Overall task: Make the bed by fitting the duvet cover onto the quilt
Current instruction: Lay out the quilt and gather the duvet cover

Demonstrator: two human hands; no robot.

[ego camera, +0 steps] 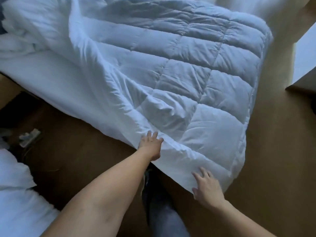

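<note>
Quilt (179, 69) spread on the bed, near edge hanging toward floor. Left hand (150, 145) and right hand (207, 188) flat on that edge, fingers straight, grip on nothing. Better to smooth first, then find corners.

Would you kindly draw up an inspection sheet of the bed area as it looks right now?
Surface: bed with a white sheet, its near edge bare.
Job's things: quilt, white and stitched in squares, spread over the bed and hanging over its near edge; rumpled white fabric bunched at far left, whether it is the duvet cover cannot be told.
Clutter: small pale object on the floor at left, too blurred to name.
Grippers: left hand open, fingers on the quilt's edge; right hand open, fingers spread at the quilt's hanging corner.
Cables: thin wires seem to trail by the pale object.
Surroundings: brown floor; white bedding at lower left.
</note>
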